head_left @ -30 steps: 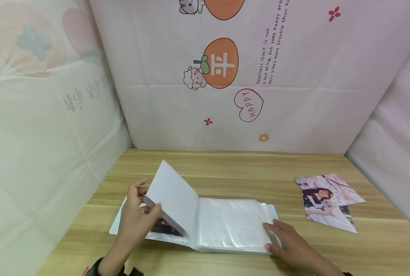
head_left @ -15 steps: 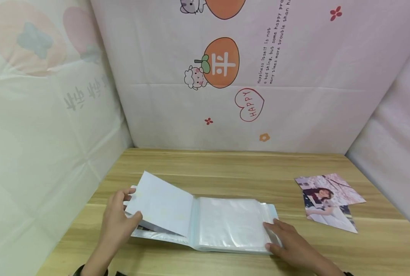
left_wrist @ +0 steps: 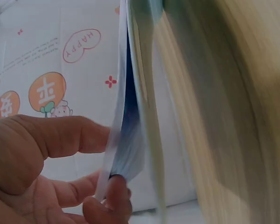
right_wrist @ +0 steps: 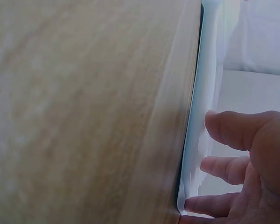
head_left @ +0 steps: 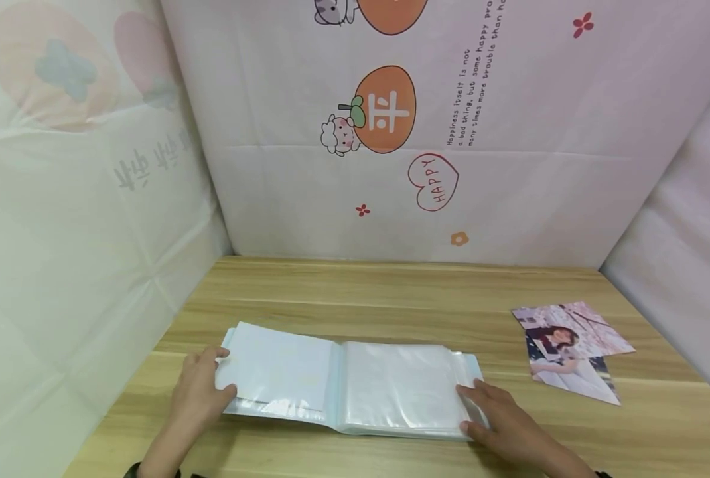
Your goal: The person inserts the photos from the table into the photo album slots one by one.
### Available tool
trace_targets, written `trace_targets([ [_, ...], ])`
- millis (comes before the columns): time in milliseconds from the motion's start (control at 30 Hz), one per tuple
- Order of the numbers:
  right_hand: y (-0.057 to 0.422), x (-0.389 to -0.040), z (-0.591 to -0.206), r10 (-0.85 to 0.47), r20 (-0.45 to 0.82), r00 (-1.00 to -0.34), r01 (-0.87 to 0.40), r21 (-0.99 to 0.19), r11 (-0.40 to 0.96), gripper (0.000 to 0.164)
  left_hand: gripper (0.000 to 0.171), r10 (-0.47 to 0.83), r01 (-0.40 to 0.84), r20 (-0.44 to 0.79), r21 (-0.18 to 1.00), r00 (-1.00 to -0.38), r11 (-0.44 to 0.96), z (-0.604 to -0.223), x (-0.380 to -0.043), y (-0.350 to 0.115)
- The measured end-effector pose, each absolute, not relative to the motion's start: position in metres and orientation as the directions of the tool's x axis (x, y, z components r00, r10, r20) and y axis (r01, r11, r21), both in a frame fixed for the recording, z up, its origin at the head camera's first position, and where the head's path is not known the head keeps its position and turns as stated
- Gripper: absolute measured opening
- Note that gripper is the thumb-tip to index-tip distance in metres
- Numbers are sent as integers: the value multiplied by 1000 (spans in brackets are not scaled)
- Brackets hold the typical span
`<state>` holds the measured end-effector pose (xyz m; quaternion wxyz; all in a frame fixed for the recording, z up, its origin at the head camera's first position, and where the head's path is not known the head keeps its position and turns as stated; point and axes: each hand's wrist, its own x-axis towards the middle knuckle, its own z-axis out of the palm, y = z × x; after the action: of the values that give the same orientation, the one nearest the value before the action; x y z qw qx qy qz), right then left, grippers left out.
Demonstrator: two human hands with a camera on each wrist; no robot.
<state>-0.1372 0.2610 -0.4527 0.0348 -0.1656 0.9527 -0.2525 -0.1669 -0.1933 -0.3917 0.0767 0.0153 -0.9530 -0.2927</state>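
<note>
A photo album (head_left: 403, 388) with a pale blue cover and clear plastic sleeves lies spread on the table. On its left half is a page with a plain white face up (head_left: 277, 368). My left hand (head_left: 195, 390) pinches that page's outer left edge; in the left wrist view the thumb is on one side and fingertips on the other. My right hand (head_left: 506, 425) rests at the album's right edge, its thumb and fingers extended against the sleeves, as the right wrist view also shows. The sleeves on the right half look clear and glossy.
Two overlapping photos lie on the table (head_left: 355, 299) at the right: one with pink blossoms (head_left: 596, 325), one darker (head_left: 570, 378) partly under it. White printed cloth (head_left: 283, 186) walls the back and both sides.
My left hand has swung the raised page down to the left, so it now lies nearly flat on the album's left half. My right hand has stayed in place.
</note>
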Motion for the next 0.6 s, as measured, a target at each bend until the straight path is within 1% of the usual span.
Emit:
trace_targets([
  [100, 261, -137, -453, -329, 14, -944, -293, -492, 820, 56, 53, -58, 3, 103, 510, -993, 860, -396, -169, -197],
  [200, 261, -137, -454, -327, 10, -945, -289, -492, 821, 56, 53, -42, -3, 70, 488, -997, 873, -400, -170, -199],
  [400, 262, -138, -455, -332, 32, -943, -305, -487, 819, 56, 52, -21, -2, 35, 465, -999, 885, -405, -170, -200],
  [600, 261, -138, -454, -321, 13, -947, -287, -488, 824, 56, 52, 3, -7, -21, 466, -1000, 885, -411, -170, -201],
])
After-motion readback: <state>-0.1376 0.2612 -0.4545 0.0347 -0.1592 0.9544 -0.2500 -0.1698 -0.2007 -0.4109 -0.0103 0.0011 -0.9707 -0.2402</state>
